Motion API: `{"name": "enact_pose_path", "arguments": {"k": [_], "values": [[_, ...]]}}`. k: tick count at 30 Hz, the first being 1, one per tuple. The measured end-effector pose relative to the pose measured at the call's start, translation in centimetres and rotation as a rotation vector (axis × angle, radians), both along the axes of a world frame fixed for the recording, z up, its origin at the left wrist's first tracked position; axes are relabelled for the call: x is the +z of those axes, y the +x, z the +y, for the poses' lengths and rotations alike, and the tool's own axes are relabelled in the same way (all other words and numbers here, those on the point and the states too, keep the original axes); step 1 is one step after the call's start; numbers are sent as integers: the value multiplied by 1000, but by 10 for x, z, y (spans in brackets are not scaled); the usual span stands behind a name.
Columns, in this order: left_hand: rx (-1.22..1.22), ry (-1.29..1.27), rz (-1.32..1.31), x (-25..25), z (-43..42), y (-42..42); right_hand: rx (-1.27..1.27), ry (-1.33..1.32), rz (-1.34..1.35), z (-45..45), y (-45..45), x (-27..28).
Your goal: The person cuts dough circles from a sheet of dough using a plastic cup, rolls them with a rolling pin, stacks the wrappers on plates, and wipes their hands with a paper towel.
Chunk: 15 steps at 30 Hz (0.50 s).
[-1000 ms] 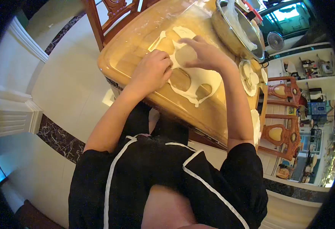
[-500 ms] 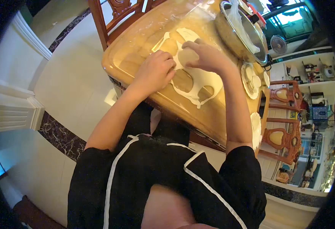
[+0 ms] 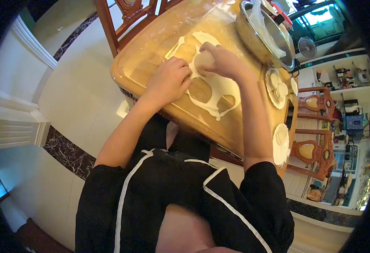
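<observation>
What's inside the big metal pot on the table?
Crumpled, see-through plastic lies across the opening of the metal pot, trailing down inside. The plastic and the pot's wall hide much of the bottom, so I can't tell what, if anything, lies there.

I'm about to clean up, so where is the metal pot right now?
The metal pot is at the upper right of the head view, on the table, beyond the right hand.

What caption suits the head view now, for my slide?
Left hand at the edge of a holed dough sheet, right hand at a pale round, metal pot beyond.
</observation>
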<state>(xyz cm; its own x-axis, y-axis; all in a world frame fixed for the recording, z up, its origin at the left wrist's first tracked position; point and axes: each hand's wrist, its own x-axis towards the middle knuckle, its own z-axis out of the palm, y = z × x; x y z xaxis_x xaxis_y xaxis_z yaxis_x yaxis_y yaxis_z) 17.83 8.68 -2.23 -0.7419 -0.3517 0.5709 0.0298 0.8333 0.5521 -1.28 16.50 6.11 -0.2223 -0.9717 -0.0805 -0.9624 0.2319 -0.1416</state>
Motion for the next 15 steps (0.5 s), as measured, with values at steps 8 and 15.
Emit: {"name": "enact_pose_path", "arguments": {"k": [8,15], "values": [[-11,-30,-40,4,0,0,-608,81,-57,-20,27,9],[44,-137,14,8,7,-6,-249,31,102,-5,19,-1]]}}
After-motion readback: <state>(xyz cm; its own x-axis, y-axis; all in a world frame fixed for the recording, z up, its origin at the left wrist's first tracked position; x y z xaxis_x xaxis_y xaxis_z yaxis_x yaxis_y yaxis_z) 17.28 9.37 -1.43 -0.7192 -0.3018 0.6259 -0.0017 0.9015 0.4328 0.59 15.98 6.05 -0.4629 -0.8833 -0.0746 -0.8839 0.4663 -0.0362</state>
